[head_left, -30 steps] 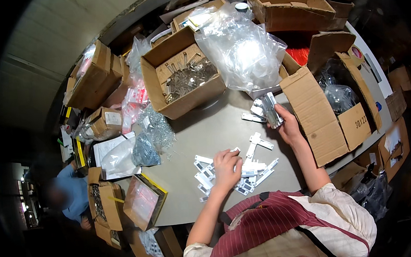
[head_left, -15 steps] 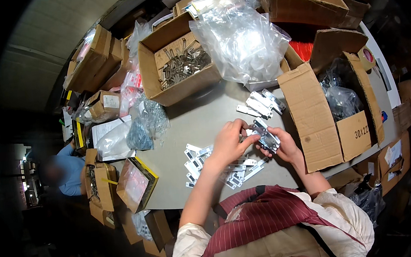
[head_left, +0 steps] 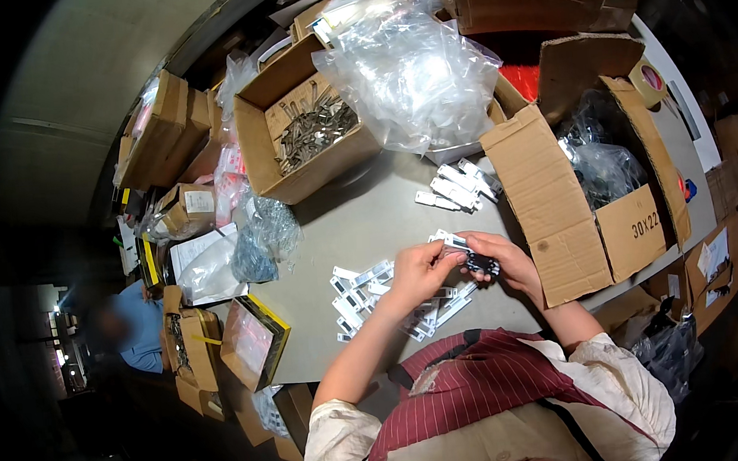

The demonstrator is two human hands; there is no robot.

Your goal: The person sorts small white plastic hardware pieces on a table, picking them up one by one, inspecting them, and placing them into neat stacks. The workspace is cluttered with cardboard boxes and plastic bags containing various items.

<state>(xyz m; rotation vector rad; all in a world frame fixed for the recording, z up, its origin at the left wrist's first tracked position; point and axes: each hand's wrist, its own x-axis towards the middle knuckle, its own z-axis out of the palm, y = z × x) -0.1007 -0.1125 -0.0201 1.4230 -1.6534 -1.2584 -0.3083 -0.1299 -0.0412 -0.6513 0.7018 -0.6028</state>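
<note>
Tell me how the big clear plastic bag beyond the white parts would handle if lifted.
The clear plastic bag is probably floppy, given its creased, thin-looking film; its glossy surface suggests it may feel slippery.

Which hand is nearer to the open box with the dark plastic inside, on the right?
Right. The right hand is close to the left side of the open box; the left hand is farther left, beyond the right one.

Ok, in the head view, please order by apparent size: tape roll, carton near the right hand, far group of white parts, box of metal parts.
Largest to smallest:
carton near the right hand
box of metal parts
far group of white parts
tape roll
</note>
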